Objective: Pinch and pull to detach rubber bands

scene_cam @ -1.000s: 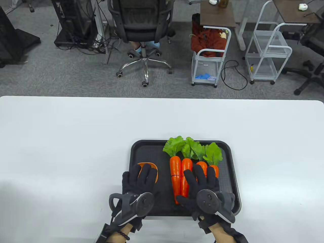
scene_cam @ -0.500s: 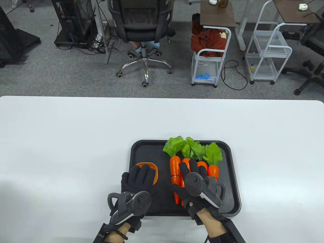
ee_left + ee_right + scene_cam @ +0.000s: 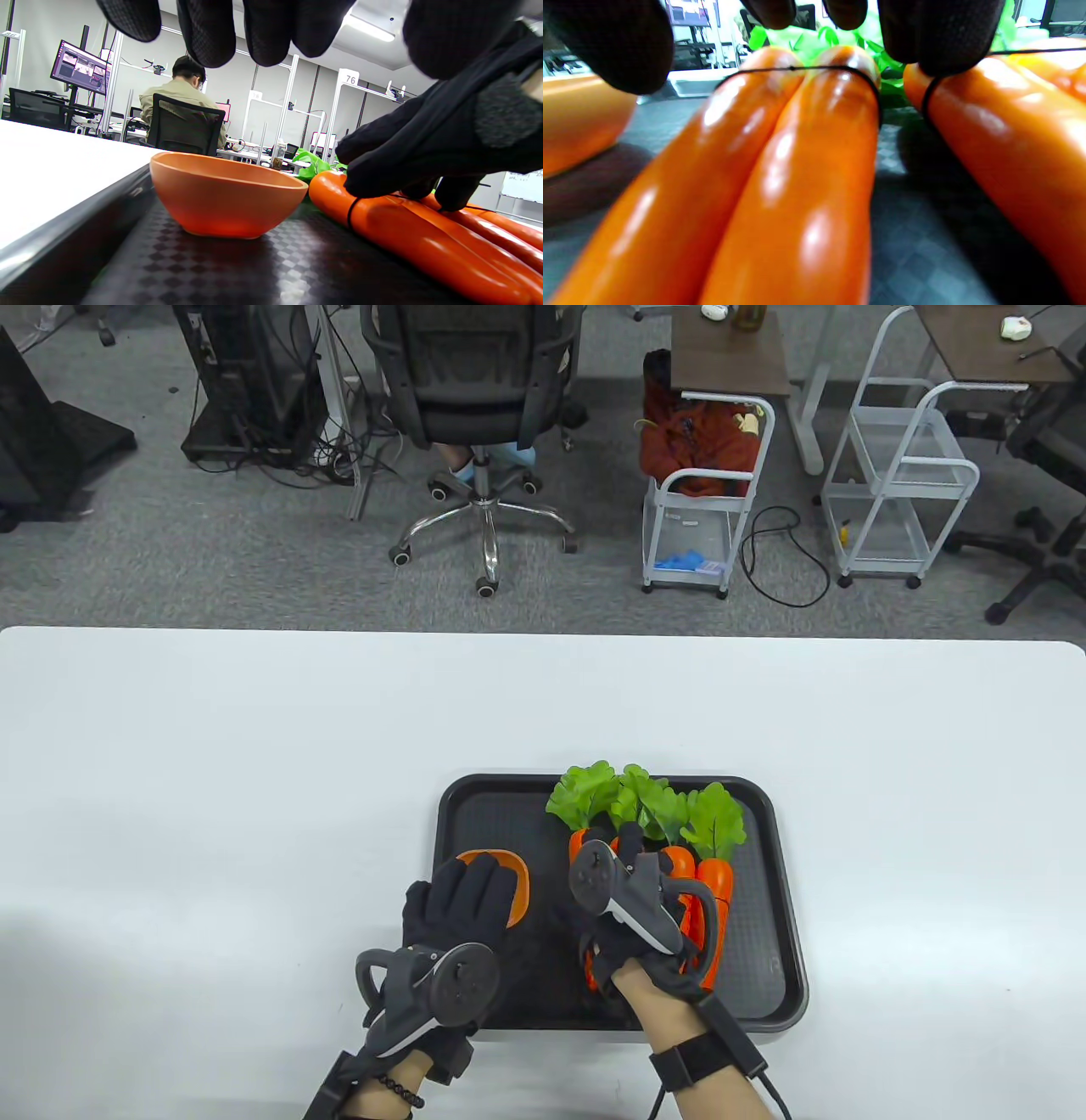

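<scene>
Right hand is over the carrots on the black tray, rolled onto its side so the tracker faces nine o'clock. Its fingers curl down onto the bundle, and the right wrist view shows one fingertip pressing right where a black rubber band wraps the right-hand carrot pair. A second rubber band rings the two left carrots, with the thumb hanging at nine o'clock from it; whether the fingers actually pinch a band, I cannot tell.

Left hand sits palm down at the tray's near-left corner, fingers spread loose and holding nothing, tips hovering above the orange bowl. That bowl stands at nine o'clock from the carrots. Tray rests on the white counter, green leaf tops pointing to twelve o'clock.
</scene>
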